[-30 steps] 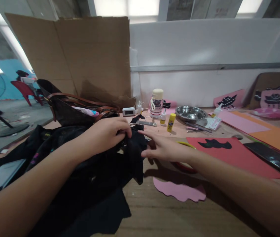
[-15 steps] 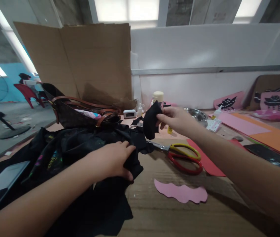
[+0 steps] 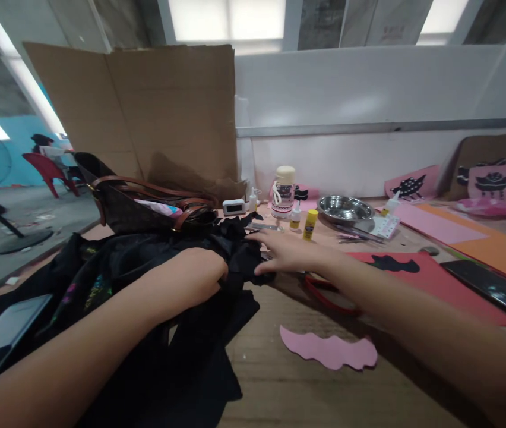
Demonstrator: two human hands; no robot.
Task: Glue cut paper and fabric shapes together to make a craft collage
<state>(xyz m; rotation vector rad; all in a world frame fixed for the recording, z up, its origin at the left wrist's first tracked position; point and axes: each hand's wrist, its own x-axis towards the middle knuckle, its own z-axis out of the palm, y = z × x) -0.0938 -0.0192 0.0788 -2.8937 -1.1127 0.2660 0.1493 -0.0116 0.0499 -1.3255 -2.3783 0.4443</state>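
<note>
A heap of black cloth (image 3: pixel 146 356) spreads over the left side of the table, with ragged cut edges. My left hand (image 3: pixel 199 276) is closed on this cloth, its fingertips mostly hidden. Smaller black cloth scraps (image 3: pixel 242 255) lie just beyond it. Reaching over these scraps, my right hand (image 3: pixel 286 251) has its thumb and fingers apart. Under my right wrist lie scissors (image 3: pixel 331 297); a red handle loop shows and the rest is largely covered. Nearer to me is a wavy pink paper cutout (image 3: pixel 328 349).
A brown handbag (image 3: pixel 146 208) stands behind the cloth, and a phone (image 3: pixel 8 333) lies at left. Further back are a bottle (image 3: pixel 284 193), a glue stick (image 3: pixel 310 224) and a steel bowl (image 3: pixel 344 209). Red paper (image 3: pixel 449 291) and a dark phone (image 3: pixel 493 291) lie right.
My right hand has moved left and down to the scraps; the black cloth piece it held up is no longer raised. My left hand has closed and shifted slightly back to the left.
</note>
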